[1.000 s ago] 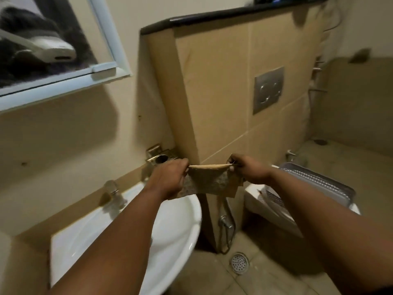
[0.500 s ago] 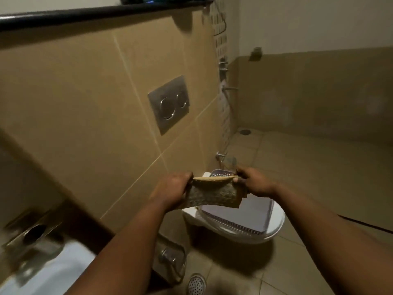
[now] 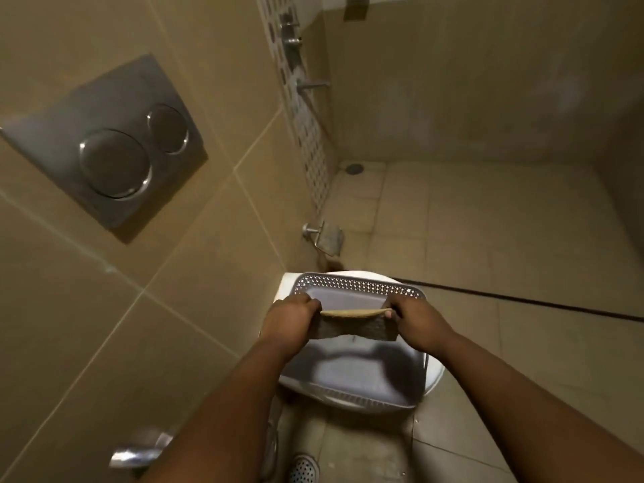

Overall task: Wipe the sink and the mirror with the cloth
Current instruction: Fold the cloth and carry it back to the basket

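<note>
This is a home bathroom. Beige glazed tiles (image 3: pixel 87 325) are covering the wall, and a grey metal flush plate with two round buttons (image 3: pixel 115 148) is sitting in it. A white ceramic toilet (image 3: pixel 434 376) is standing below, carrying a grey perforated plastic tray (image 3: pixel 355 285). Chrome shower taps (image 3: pixel 291 36) are projecting in the far corner, and a round steel floor drain (image 3: pixel 303 468) is showing in the tiled floor (image 3: pixel 488 238).

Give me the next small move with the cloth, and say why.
Probably lower the cloth into the gray tray below. The left hand and right hand hold it folded, stretched right above the tray, which rests on the toilet.
</note>
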